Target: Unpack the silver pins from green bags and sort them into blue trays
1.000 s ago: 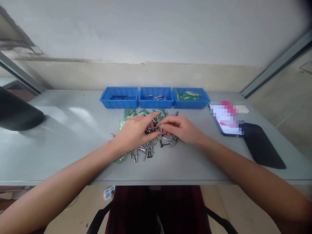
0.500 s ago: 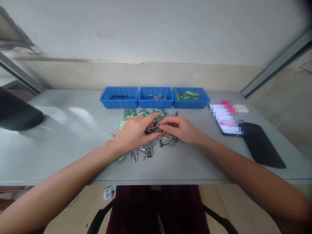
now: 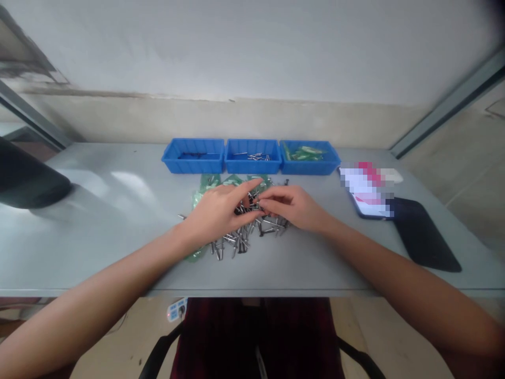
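Right hand [image 3: 295, 208]: thumb and forefinger drawn together at the pile; too small to tell whether a pin is gripped between them. Left hand [image 3: 213, 213]: open, thumb and forefinger parted, arched over the pile; its other fingers mostly hidden.

Pile of metal pins [image 3: 236, 242]: silver and dark, under and between the hands, mid-width on the grey table [image 3: 98, 237]. Long axes mixed: those nearest the front edge mostly point toward it, slightly fanned; a few right of centre lie nearly parallel to it. One stray pin [image 3: 181, 217], left of the left wrist, points roughly at the left edge.

Green packets [image 3: 211, 181]: partly beneath the left hand and behind the pile.

Three blue bins, end to end along the back edge. Left bin [image 3: 193, 167]: dark slender pieces, lengthwise with that edge. Middle bin [image 3: 252, 167]: silver pins, mostly lengthwise, some slanted. Right bin [image 3: 310, 168]: green packets.

Phone [image 3: 366, 208], screen up, toward the right edge; black flat object [image 3: 430, 237] touching it, slanting toward the front right corner.

Dark cylinder [image 3: 31, 173]: by the left edge.
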The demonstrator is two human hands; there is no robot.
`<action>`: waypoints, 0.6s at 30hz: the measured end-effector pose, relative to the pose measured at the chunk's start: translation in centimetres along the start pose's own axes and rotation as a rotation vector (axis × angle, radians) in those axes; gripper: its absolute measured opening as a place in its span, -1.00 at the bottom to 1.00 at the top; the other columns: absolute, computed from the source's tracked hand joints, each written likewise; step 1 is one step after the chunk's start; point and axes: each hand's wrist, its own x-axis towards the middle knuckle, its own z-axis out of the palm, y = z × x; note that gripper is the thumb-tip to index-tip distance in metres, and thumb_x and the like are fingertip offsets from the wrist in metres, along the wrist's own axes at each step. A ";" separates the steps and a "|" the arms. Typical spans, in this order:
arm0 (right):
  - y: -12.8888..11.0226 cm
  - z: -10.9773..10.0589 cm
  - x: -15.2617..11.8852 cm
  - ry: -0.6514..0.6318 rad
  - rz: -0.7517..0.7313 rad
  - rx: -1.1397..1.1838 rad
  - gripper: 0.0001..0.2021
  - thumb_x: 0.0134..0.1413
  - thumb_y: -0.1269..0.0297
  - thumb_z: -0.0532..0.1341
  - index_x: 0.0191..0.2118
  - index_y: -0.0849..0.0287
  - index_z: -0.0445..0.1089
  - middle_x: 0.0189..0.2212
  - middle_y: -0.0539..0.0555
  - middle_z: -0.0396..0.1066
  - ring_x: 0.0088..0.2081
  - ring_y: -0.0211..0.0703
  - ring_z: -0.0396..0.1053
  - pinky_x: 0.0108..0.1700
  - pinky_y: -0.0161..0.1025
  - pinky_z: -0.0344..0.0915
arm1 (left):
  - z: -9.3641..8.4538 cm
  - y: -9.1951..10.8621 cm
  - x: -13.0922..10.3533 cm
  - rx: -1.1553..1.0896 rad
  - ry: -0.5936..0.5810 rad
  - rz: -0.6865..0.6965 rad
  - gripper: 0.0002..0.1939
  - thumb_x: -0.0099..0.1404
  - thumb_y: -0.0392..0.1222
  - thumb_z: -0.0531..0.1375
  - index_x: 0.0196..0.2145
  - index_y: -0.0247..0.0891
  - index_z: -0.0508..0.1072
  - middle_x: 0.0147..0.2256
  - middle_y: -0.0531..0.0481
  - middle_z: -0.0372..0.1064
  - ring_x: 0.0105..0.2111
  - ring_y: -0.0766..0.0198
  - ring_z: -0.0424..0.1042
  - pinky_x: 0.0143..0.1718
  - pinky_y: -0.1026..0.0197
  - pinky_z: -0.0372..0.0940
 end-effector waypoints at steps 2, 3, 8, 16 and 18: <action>-0.1 0.0 0.0 -0.003 -0.005 0.001 -0.78 0.17 0.14 0.16 -0.28 0.15 0.48 -0.46 -0.01 0.40 -0.49 -0.32 0.25 -0.47 -0.32 0.14 | 0.0 -0.1 0.0 0.001 -0.002 0.008 -0.44 0.29 0.02 0.19 0.17 -0.22 0.21 -0.37 0.01 0.47 -0.34 0.22 0.44 -0.32 0.21 0.27; -0.1 0.0 0.0 -0.005 -0.007 0.001 -0.78 0.18 0.14 0.16 -0.27 0.15 0.48 -0.45 -0.01 0.41 -0.48 -0.31 0.26 -0.46 -0.32 0.15 | 0.1 -0.2 0.0 0.000 0.000 0.016 -0.44 0.30 0.03 0.18 0.18 -0.21 0.21 -0.37 0.01 0.47 -0.34 0.22 0.44 -0.33 0.21 0.28; -0.2 0.1 -0.1 -0.011 -0.007 0.011 -0.80 0.18 0.17 0.16 -0.28 0.15 0.47 -0.42 0.00 0.43 -0.45 -0.30 0.30 -0.42 -0.32 0.19 | 0.3 -0.5 -0.1 -0.002 0.023 0.022 -0.44 0.29 0.09 0.16 0.15 -0.21 0.23 -0.37 0.00 0.46 -0.36 0.23 0.44 -0.33 0.20 0.29; -0.5 0.0 -0.1 -0.013 0.028 0.079 -0.78 0.11 0.11 0.23 -0.38 0.17 0.37 -0.55 -0.08 0.30 -0.54 -0.37 0.18 -0.52 -0.36 0.10 | 0.0 -0.1 0.0 0.013 0.000 0.017 -0.46 0.28 0.13 0.15 0.09 -0.24 0.31 -0.38 -0.01 0.47 -0.38 0.21 0.44 -0.34 0.19 0.29; -0.4 0.0 0.0 -0.021 0.028 0.085 -0.76 0.09 0.09 0.24 -0.40 0.18 0.35 -0.56 -0.08 0.27 -0.54 -0.37 0.18 -0.51 -0.35 0.09 | 0.0 0.0 0.0 0.010 0.004 0.019 -0.46 0.26 0.13 0.16 0.08 -0.26 0.31 -0.37 -0.02 0.48 -0.37 0.20 0.45 -0.33 0.18 0.29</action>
